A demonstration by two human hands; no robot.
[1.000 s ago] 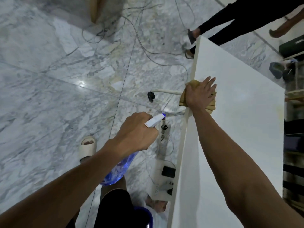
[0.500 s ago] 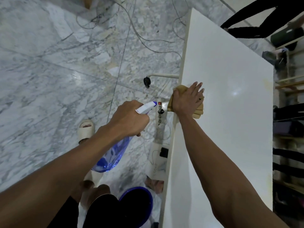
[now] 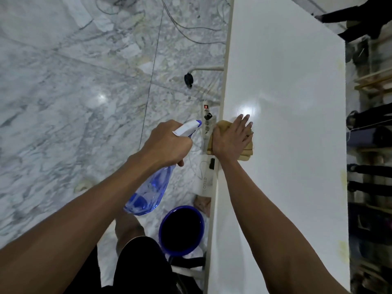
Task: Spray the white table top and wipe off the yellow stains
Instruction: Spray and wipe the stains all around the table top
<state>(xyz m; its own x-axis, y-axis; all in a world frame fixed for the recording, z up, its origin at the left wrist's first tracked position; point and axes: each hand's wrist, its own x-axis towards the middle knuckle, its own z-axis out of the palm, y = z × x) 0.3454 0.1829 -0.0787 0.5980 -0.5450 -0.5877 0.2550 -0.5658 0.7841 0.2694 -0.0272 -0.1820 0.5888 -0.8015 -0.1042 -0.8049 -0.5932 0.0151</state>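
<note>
The white table top runs up the right half of the view. Faint yellow stains show along its far right edge. My right hand presses flat, fingers straight, on a folded tan cloth at the table's left edge. My left hand grips the white trigger head of a clear blue spray bottle, held off the table over the floor, nozzle pointing toward the table.
A dark blue bucket stands on the marble floor by the table's left edge. A power strip and cables lie on the floor. Another person's legs are at the top right. Shelving lines the right side.
My right hand has slid the cloth toward me along the table's left edge. The left hand and bottle came along with it, still off the table.
</note>
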